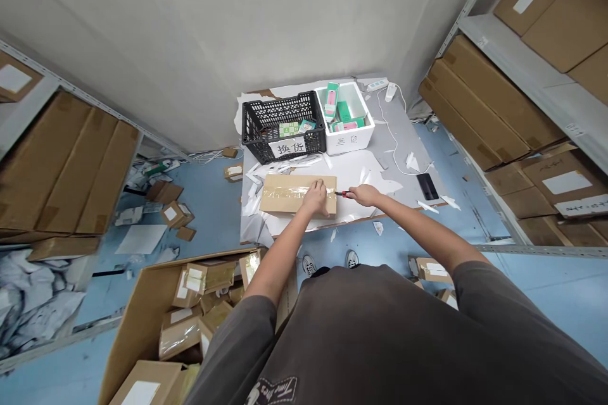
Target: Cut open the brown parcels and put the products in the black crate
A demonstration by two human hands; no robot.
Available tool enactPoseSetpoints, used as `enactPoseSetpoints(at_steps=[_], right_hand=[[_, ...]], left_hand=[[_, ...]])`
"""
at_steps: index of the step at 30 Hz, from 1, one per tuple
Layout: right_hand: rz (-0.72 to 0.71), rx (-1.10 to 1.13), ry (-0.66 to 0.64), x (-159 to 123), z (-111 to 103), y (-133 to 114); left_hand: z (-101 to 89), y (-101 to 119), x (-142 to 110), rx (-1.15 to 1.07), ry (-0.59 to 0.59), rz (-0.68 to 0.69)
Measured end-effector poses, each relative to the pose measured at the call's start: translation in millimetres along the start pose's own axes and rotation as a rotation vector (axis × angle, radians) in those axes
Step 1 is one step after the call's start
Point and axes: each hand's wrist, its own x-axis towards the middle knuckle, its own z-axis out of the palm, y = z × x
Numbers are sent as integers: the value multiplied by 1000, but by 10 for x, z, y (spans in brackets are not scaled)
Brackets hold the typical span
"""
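Note:
A taped cardboard box (289, 193) lies on the table (394, 133) in front of me. My left hand (316, 197) rests on its right part, fingers on the top and the near edge. In my right hand (365, 195) is a box cutter (344, 193) with a red and black handle. Its dark tip meets the right end of the box, level with the strip of clear tape. Whether the blade has entered the tape is too small to tell.
Behind the box stand a black crate (285, 123) and a white foam box (349, 136) with green packages. A phone (427, 186) and paper scraps lie at the right. A big carton (128, 323) of parcels stands at lower left. Shelves of cartons (494, 107) flank both sides.

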Motion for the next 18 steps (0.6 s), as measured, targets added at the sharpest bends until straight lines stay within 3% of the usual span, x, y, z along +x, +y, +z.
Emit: enactPoseSetpoints(at_steps=[6,9,14,18], right_hand=[[57,548,-132,9,244,-16],[125,757,-135,-51,416,0],[117,826,-122,-123,629,-128],[83,707,-72,-221,688,-261]], left_hand=[[-79,25,-53,-15,16,-3],[-117,39,-60,-18,8,-17],[-110,34,-37,-52,13,-27],[-155,8,-63,-71,8,3]])
